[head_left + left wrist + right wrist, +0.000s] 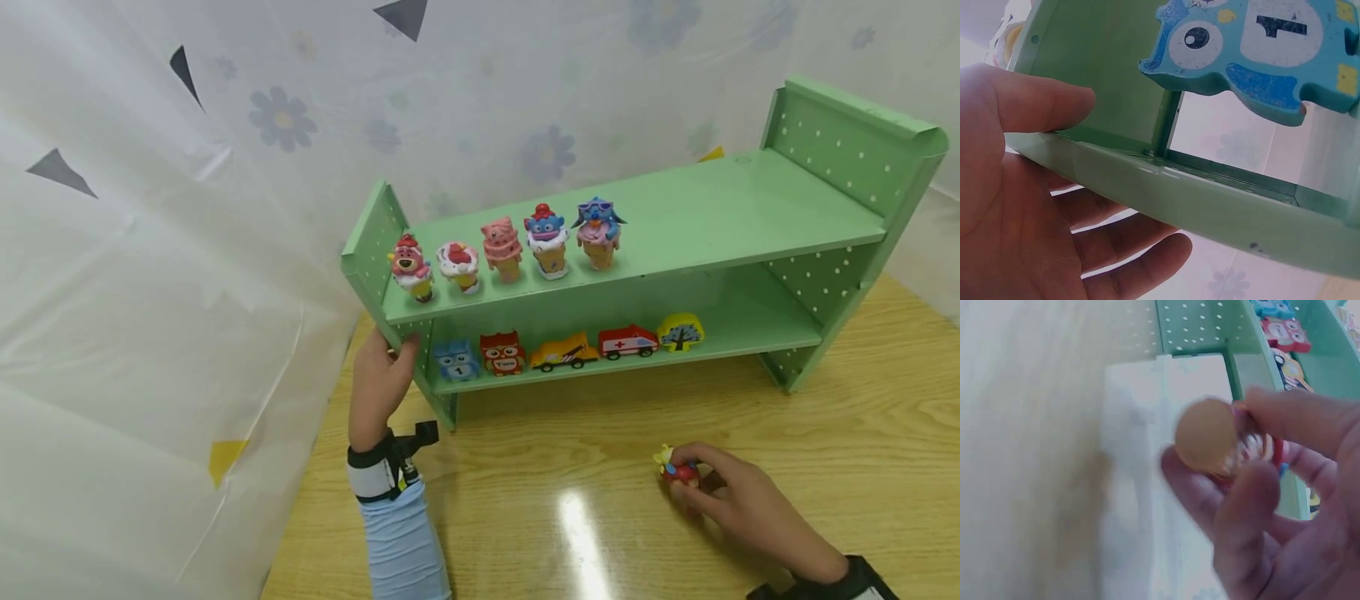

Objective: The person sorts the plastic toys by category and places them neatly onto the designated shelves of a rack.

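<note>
My left hand (381, 379) grips the left side panel of a green two-tier shelf (712, 208), thumb on the inner face and fingers round the outside. In the left wrist view, a blue owl block (1272, 44) marked 1 sits just beyond that thumb. Low over the table in front of the shelf, my right hand (742, 504) pinches a small red, yellow and blue figurine (684, 473) between thumb and fingers. The figurine's round tan base (1205, 434) faces the right wrist camera; the fingers hide much of its body.
Several ice-cream-cone figurines, among them a pink one (502, 248), line the upper tier's left half. Below stand a red owl block (502, 354), yellow tow truck (564, 352), ambulance (628, 342) and tree block (681, 332). A flowered curtain (465, 108) hangs behind the wooden table (525, 467).
</note>
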`<state>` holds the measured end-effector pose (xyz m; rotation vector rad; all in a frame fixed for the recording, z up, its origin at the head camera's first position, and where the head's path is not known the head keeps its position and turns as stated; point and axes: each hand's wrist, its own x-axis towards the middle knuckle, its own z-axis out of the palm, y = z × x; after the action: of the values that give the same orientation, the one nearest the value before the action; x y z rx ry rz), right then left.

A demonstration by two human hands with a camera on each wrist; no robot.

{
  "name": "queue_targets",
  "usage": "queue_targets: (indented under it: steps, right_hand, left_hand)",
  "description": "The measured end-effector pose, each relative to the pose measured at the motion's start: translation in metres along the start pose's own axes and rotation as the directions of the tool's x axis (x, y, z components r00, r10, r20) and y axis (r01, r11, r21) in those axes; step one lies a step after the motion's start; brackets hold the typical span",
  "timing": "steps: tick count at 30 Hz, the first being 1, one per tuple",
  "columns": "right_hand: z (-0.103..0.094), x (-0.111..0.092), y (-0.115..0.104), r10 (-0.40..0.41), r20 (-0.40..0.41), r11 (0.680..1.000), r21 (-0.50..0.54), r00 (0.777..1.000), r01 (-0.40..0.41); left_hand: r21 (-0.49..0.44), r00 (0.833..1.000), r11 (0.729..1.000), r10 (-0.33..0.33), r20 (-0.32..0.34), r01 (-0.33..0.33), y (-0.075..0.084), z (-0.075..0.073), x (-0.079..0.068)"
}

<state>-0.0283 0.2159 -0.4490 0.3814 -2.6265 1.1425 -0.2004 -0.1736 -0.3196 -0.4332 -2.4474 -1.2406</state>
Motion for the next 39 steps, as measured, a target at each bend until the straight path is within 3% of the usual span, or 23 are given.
queue_targets:
  steps: [3, 7, 13, 19, 24, 27, 30, 39]
  right_hand:
    - [-0.008, 0.006, -0.004, -0.001, -0.11, 0.999, 0.041, 0.994, 0.006]
    - [-0.024, 0.017, -0.016, 0.033, -0.248, 0.991, 0.137, 0.968, 0.001]
    - [-0.054, 0.037, -0.039, -0.036, -0.363, 0.972, 0.204, 0.931, 0.118]
    - [-0.08, 0.062, -0.063, -0.166, -0.483, 0.959, 0.124, 0.86, 0.256]
    - [-0.094, 0.084, -0.083, -0.226, -0.558, 0.95, 0.054, 0.799, 0.306]
    - [-0.099, 0.097, -0.093, -0.265, -0.576, 0.944, 0.009, 0.773, 0.33]
    - [-0.104, 0.109, -0.104, -0.295, -0.577, 0.938, -0.024, 0.761, 0.346]
    - [-0.117, 0.147, -0.121, -0.296, -0.552, 0.955, -0.164, 0.78, 0.246]
  left_hand:
    - [-0.014, 1.0, 1.0, -0.002, 0.001, 0.002, 0.0, 0.0, 0.0]
    - [-0.022, 1.0, 1.0, -0.003, 0.001, 0.003, -0.001, 0.0, 0.0]
    - [0.001, 1.0, 1.0, -0.003, 0.005, 0.003, -0.001, 0.001, -0.001]
    - [0.017, 1.0, 1.0, -0.002, 0.001, 0.002, -0.002, 0.001, 0.0]
    - [0.002, 1.0, 1.0, -0.003, 0.008, 0.003, -0.002, 0.001, 0.0]
    - [-0.005, 1.0, 1.0, -0.013, 0.011, 0.013, -0.002, 0.0, -0.001]
    - [-0.003, 1.0, 1.0, -0.02, 0.009, 0.02, -0.002, 0.0, -0.001]
    - [0.005, 1.0, 1.0, -0.015, 0.002, 0.015, -0.003, 0.001, 0.001]
